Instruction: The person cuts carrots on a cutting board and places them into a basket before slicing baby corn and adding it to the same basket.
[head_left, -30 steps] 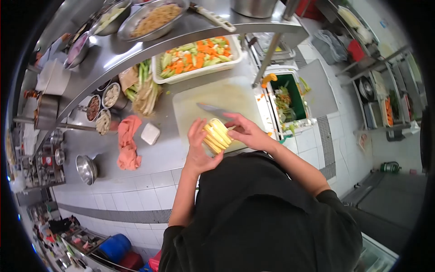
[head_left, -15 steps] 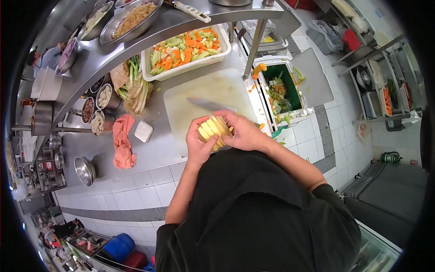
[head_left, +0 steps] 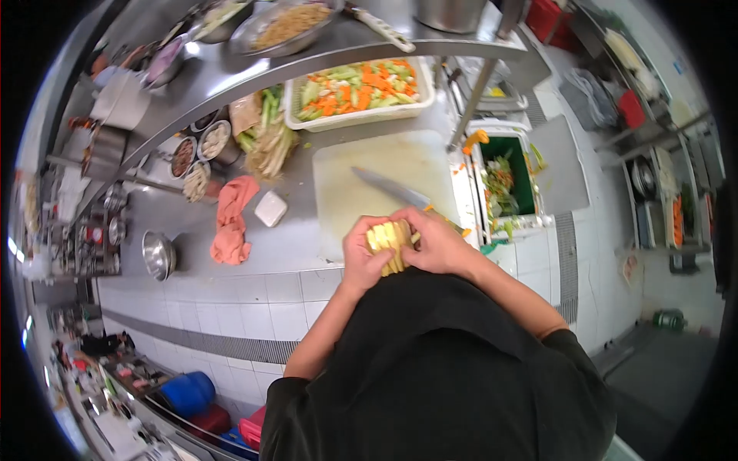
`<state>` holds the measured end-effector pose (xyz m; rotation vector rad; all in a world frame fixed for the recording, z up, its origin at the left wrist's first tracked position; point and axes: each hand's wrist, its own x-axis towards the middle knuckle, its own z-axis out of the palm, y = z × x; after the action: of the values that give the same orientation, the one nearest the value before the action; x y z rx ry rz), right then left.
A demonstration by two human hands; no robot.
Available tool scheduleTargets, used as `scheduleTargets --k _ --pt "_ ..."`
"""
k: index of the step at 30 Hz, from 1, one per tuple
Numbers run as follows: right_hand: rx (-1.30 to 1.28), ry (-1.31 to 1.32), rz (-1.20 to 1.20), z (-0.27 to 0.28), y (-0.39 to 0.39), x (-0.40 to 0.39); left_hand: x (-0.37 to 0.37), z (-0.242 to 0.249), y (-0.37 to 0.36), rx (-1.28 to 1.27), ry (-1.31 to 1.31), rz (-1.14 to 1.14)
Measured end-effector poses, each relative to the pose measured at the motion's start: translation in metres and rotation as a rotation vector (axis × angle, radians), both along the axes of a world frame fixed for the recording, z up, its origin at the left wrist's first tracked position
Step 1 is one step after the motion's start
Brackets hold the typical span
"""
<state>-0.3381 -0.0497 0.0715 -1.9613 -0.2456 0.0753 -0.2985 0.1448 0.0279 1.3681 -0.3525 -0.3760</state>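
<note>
In front of my chest, a bundle of pale yellow cut pieces sits pressed between my two hands; their exact kind I cannot make out. My left hand wraps round the near left side, thumb across the pieces. On the right side, the fingers and thumb of my right hand close on the same bundle. Just beyond lies a kitchen knife, flat on the white cutting board, its blade pointing up and left and its handle end hidden near my right hand.
Behind the board stands a white basket of chopped vegetables. Green onions, an orange cloth, a white block and a metal bowl are left. A scrap bin stands right; a steel shelf overhangs the counter.
The whole view has shifted, so the counter and hands appear further right. Both hands still hold the yellow pieces, with the bundle turned slightly. The knife stays on the board.
</note>
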Motion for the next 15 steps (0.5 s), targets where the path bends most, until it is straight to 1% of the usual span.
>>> scheduleTargets --k 2,3,5,8,10,12,14,15 --pt "-0.073 0.045 -0.064 -0.002 0.002 0.0 -0.003 -0.003 0.001 0.035 -0.002 -0.001" --pt "-0.07 0.033 -0.033 -0.004 0.003 0.0 -0.005 -0.004 0.001 0.042 0.0 0.009" --pt "-0.147 0.104 -0.06 -0.009 0.002 0.004 -0.005 -0.003 0.002 0.046 -0.002 0.04" --pt "-0.174 0.044 -0.048 -0.008 0.001 0.009 -0.007 -0.001 0.002 0.089 -0.029 0.038" --pt "-0.162 0.035 -0.07 -0.013 -0.001 0.014 -0.005 -0.004 0.004 0.158 -0.071 -0.042" --pt "-0.147 0.022 -0.092 -0.012 0.0 0.021 -0.005 0.0 0.004 0.19 -0.128 -0.02" --pt "-0.056 0.061 -0.105 -0.008 0.002 0.021 -0.002 0.002 0.004 0.224 -0.177 -0.008" --pt "-0.058 0.057 -0.112 -0.012 0.0 0.023 0.003 0.002 0.006 0.288 -0.254 -0.023"
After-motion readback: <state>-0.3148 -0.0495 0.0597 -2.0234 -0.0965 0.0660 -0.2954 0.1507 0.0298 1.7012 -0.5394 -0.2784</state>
